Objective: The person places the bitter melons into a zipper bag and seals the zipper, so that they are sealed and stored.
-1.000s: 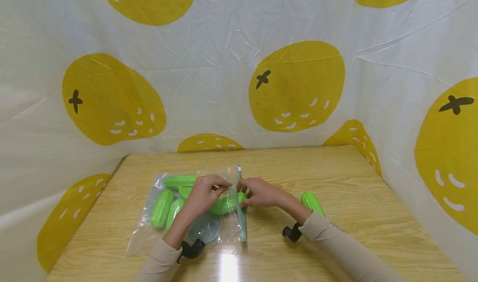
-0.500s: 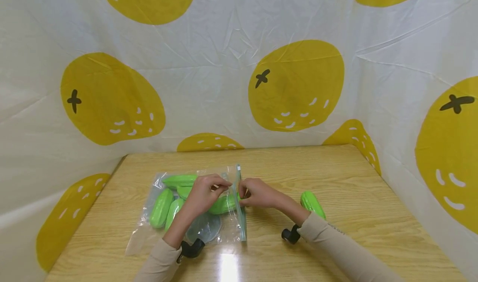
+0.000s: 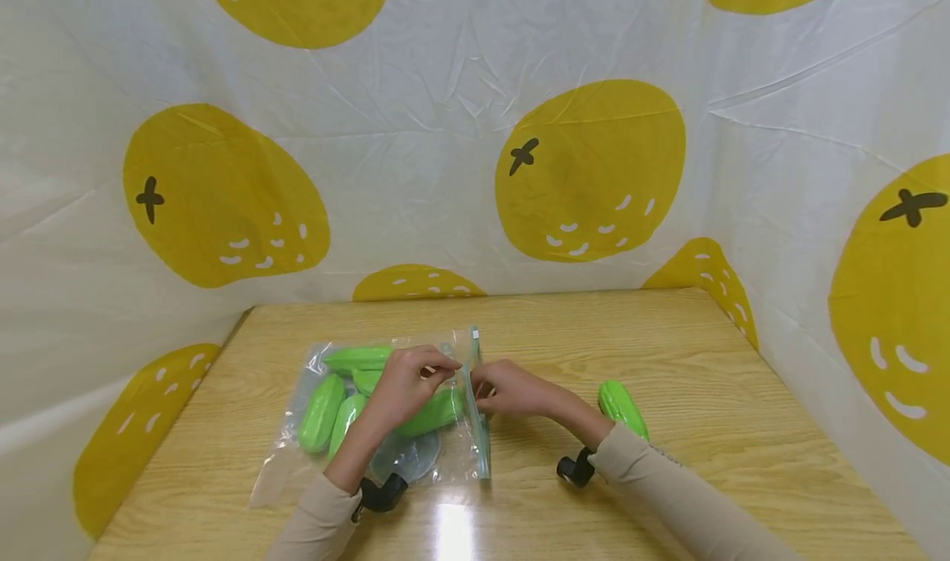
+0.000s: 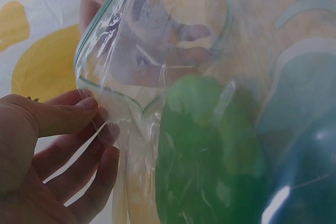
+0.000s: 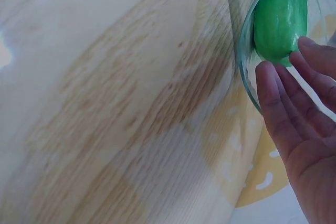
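A clear zip bag (image 3: 462, 462) lies flat with its green-edged mouth facing right. My left hand (image 3: 408, 384) pinches the upper film by the mouth between thumb and fingers; the left wrist view shows the film (image 4: 113, 106) raised there. At the opening is my right hand (image 3: 512, 388), its fingers reaching into the mouth. In the right wrist view the fingertips (image 5: 266, 74) touch or nearly touch the end of a bright green toy cucumber (image 5: 281, 19). That cucumber (image 3: 438, 412) lies inside the bag, pointing left. Several other green cucumber-like pieces (image 3: 322, 414) fill its left part.
One more green cucumber (image 3: 622, 408) lies on the wooden table (image 3: 712, 462), close to my right forearm. A round translucent bluish patch (image 3: 406, 455) shows at the bag's lower part. White cloth (image 3: 416, 198) with yellow fruit prints hangs around the table.
My right hand has moved slightly left into the bag's mouth. The cucumber there has slid further left, fully inside. My left hand has stayed at the film.
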`<state>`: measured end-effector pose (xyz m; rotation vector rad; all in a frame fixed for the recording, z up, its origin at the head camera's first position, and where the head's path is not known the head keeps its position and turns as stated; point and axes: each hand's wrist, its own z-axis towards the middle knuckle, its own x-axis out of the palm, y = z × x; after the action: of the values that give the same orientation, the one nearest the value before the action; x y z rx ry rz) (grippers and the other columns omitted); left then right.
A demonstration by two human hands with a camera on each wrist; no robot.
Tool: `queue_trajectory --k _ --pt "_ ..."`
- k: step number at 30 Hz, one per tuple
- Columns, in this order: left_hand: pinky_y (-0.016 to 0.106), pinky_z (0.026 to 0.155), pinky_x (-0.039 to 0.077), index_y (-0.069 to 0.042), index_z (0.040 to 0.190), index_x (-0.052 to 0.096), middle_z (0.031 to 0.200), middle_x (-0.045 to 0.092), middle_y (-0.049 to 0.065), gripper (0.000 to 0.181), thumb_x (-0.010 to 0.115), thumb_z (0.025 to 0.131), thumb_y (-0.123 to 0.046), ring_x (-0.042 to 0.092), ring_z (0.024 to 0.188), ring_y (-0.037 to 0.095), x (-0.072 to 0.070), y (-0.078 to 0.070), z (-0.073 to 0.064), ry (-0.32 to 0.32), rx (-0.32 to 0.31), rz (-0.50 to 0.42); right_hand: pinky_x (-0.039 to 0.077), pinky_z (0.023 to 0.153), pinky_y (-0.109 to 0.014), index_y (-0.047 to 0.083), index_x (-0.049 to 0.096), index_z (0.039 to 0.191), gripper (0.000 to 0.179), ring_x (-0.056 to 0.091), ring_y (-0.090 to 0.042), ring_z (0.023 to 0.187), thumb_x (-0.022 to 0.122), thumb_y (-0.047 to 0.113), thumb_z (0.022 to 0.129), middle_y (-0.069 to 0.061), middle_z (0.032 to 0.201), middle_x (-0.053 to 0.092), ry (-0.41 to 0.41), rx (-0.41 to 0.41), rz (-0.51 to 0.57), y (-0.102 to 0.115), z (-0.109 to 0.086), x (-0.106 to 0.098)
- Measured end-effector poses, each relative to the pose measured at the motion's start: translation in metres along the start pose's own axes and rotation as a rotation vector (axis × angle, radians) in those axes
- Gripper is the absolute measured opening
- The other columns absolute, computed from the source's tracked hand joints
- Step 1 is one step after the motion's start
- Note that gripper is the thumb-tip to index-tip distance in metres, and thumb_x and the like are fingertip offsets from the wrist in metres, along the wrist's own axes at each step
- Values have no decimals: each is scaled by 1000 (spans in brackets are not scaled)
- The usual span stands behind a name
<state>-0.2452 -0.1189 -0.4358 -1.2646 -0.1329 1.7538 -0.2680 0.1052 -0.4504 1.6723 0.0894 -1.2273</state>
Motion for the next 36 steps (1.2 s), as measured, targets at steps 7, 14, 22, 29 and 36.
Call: queue_trajectory --k 7,14,22,29,36 --pt "18 73 61 -8 99 83 91 79 4 13 75 91 -1 76 84 18 0 1 0 1 -6 6 60 78 -18 0 73 116 25 75 -24 101 58 -1 97 -17 117 75 70 -26 112 -2 2 3" --pt "18 73 61 -8 98 83 90 79 3 13 75 91 0 76 84 18 1 1 0 -1 1 11 57 92 -21 -5 69 124 28 71 -13 104 59 1 98 -17 118 76 118 -105 181 -2 5 6" --pt "18 73 61 -8 99 83 91 79 4 13 75 91 -1 76 84 18 0 1 1 -1 8 6 62 85 -27 6 75 119 26 75 -24 105 58 3 100 -10 114 78 94 -16 180 -4 0 -3" --pt "19 73 62 -9 100 83 91 79 4 14 75 91 -1 76 83 18 -1 0 1 2 4 4 64 79 -31 1 73 111 16 74 -26 94 63 3 100 -17 111 75 79 12 202 -9 -10 -15" --pt "19 74 62 -9 101 83 92 79 4 14 75 91 -1 76 84 18 -1 -2 1 11 -4 -5 63 83 -28 -4 70 121 23 73 -34 108 60 3 102 -23 122 71 77 38 180 -14 -29 -32"
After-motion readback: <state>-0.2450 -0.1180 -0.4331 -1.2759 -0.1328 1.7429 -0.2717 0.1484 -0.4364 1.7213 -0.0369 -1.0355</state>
